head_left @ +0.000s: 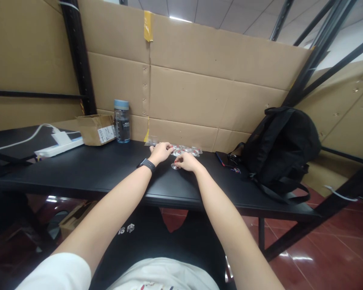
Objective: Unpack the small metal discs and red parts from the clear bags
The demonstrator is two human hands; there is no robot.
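My right hand (187,162) is closed in a pinch on a small round shiny disc (175,166) with a red spot, low over the black tabletop. Just to its left and a little farther back, my left hand (161,152) has its fingers curled together at the edge of a row of small clear, silvery pieces with red bits (186,150). What the left fingertips grip, if anything, is too small to make out. The row lies along the foot of the cardboard wall, partly hidden behind both hands. A dark watch (147,164) is on my left wrist.
At the left stand a water bottle (122,122) with a blue lid, a small open cardboard box (97,131) and a white power strip (60,147) with a cable. On the right are a phone (223,159) and a black backpack (282,149). Cardboard (199,96) walls the back.
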